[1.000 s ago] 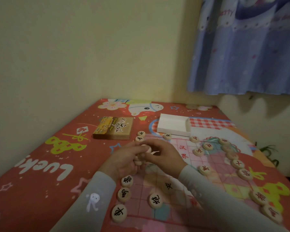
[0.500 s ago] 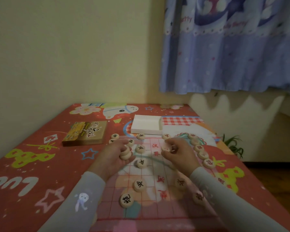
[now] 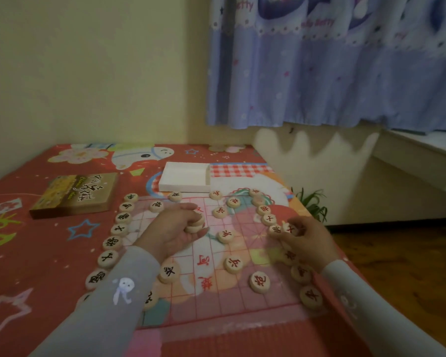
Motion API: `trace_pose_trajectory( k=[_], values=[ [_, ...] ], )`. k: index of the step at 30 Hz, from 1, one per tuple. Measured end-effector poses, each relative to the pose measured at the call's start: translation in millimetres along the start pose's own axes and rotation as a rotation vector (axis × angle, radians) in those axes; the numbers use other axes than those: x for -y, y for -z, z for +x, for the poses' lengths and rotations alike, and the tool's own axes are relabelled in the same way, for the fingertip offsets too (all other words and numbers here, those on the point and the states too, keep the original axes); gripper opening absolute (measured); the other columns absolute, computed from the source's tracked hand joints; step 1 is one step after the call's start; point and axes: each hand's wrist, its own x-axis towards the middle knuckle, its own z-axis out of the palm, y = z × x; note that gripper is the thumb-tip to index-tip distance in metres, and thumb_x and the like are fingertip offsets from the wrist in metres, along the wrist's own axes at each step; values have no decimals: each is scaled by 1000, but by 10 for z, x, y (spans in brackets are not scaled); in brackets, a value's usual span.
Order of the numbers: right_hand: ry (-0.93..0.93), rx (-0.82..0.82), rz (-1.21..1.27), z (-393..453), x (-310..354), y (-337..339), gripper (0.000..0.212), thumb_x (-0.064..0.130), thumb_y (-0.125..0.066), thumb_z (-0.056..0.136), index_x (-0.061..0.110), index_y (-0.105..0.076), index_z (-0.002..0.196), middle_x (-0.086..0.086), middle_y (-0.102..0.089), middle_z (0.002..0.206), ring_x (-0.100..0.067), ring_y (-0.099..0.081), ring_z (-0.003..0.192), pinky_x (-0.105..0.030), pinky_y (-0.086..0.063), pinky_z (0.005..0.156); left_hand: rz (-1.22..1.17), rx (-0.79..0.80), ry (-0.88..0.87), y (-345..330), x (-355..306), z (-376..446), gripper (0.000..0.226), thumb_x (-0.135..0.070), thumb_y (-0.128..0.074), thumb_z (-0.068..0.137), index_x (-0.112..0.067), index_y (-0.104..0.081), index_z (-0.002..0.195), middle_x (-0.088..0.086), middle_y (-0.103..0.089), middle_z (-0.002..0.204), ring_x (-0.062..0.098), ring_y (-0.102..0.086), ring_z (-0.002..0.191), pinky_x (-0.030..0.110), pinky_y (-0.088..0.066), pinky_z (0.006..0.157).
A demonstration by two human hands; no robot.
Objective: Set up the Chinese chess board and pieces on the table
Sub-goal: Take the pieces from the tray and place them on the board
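Observation:
A thin see-through chess board (image 3: pixel 211 300) with a red grid lies on the red patterned table cover. Round wooden pieces stand on it: a black-lettered row (image 3: pixel 113 242) along its left edge, a red-lettered row (image 3: pixel 264 209) along its right edge, and single pieces such as one red piece (image 3: pixel 225 235) near the middle. My left hand (image 3: pixel 177 229) hovers over the board's centre, palm turned right, curled around a small stack of pieces (image 3: pixel 195 225). My right hand (image 3: pixel 305 239) is at the right row, fingertips pinching a red-lettered piece (image 3: pixel 290 228).
A brown game box lid (image 3: pixel 75 194) lies at the back left. A white open tray (image 3: pixel 184 180) sits behind the board. The table's right edge drops to a wooden floor with a small green plant (image 3: pixel 312 204). A wall and a blue curtain stand behind.
My hands have moved apart: the right hand went from the board's middle to the right-hand row with a piece, the left stayed central with its stack. My view has turned right.

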Motion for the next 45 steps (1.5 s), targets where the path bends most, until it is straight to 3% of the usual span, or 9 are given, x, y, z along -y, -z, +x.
trace_pose_trajectory(
  k=[4, 9, 13, 17, 22, 25, 31, 37, 45],
  values=[
    [-58, 35, -127, -7, -80, -46, 39, 47, -73, 77, 23, -59, 105, 4, -62, 96, -8, -55, 77, -20, -37, 54, 38, 48, 14, -96, 82, -8, 31, 14, -48, 90, 0, -51, 118, 20, -53, 96, 28, -57, 86, 43, -55, 77],
    [-79, 105, -221, 35, -140, -171, 20, 40, -68, 81, 27, -61, 94, 2, -66, 100, -13, -57, 83, -27, -46, 67, 61, 54, 23, -92, 102, -17, 33, 13, -51, 89, 0, -52, 119, 23, -55, 101, 30, -59, 92, 45, -56, 79],
    [-86, 108, -223, 47, -107, -172, 25, 42, -67, 80, 26, -64, 99, 0, -64, 106, -16, -58, 87, -28, -46, 70, 92, 54, 29, -61, 113, -22, 36, 13, -54, 87, -2, -53, 119, 24, -56, 109, 31, -60, 99, 43, -57, 75],
    [117, 24, -27, -32, 161, -173, 24, 40, -72, 80, 27, -62, 97, 5, -61, 102, -12, -58, 88, -28, -48, 71, 90, 83, 48, -69, 135, -72, 38, 15, -57, 85, -3, -54, 118, 26, -59, 111, 32, -62, 97, 42, -58, 73],
    [445, 282, 75, -283, 730, -354, 51, 46, -77, 73, 31, -60, 119, 15, -56, 110, 3, -55, 94, -17, -49, 80, 143, 169, 43, -67, 155, -144, 43, 15, -63, 80, -5, -57, 118, 23, -65, 107, 34, -67, 97, 42, -58, 74],
    [560, 290, 91, -327, 904, -476, 44, 34, -75, 78, 28, -62, 120, 10, -59, 106, 1, -55, 91, -16, -48, 82, 171, 245, 37, -54, 144, -223, 38, 13, -62, 81, -4, -59, 115, 19, -72, 97, 29, -70, 89, 38, -57, 68],
    [488, 228, 165, -321, 878, -526, 44, 26, -76, 79, 24, -62, 120, 12, -61, 110, -2, -58, 97, -20, -51, 85, -8, 83, 27, 147, 6, -196, 23, -10, -61, 90, 2, -59, 110, 23, -67, 95, 34, -66, 82, 43, -60, 66],
    [472, 222, 143, -351, 800, -483, 41, 28, -74, 80, 28, -61, 120, 17, -60, 109, 4, -56, 95, -16, -50, 83, -54, 38, -1, 220, -84, -277, 20, -4, -55, 93, 2, -56, 112, 23, -63, 92, 35, -65, 81, 43, -61, 66],
    [643, 374, -30, -607, 478, -302, 26, 22, -69, 77, 28, -65, 102, 14, -62, 102, 1, -56, 92, -13, -46, 80, 52, 42, -38, 214, -22, -346, 38, 22, -39, 86, 6, -53, 118, 29, -51, 117, 35, -58, 101, 38, -56, 82]
  ],
)
